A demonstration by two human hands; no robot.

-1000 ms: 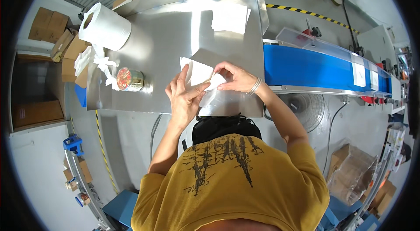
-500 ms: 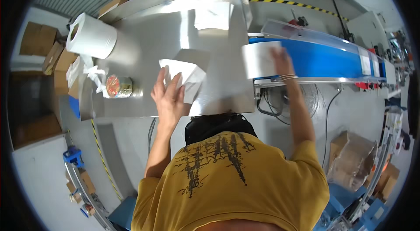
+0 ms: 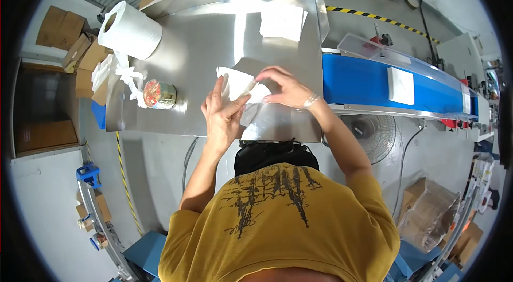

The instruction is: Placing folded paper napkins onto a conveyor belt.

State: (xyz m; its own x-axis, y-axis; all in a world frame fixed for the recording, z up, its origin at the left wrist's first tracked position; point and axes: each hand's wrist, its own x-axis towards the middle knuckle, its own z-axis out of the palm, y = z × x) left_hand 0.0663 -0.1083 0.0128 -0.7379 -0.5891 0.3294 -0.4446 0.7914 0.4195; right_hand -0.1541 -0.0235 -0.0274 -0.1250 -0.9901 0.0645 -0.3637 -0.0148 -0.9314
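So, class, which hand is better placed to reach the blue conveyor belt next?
Probably the right hand: it's nearer the blue conveyor belt, while the left hand holds white sheets farther away.

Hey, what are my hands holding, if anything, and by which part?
White sheets, held by your left hand at their left and near sides. Your right hand is at their curled right edge; whether it grips there cannot be told.
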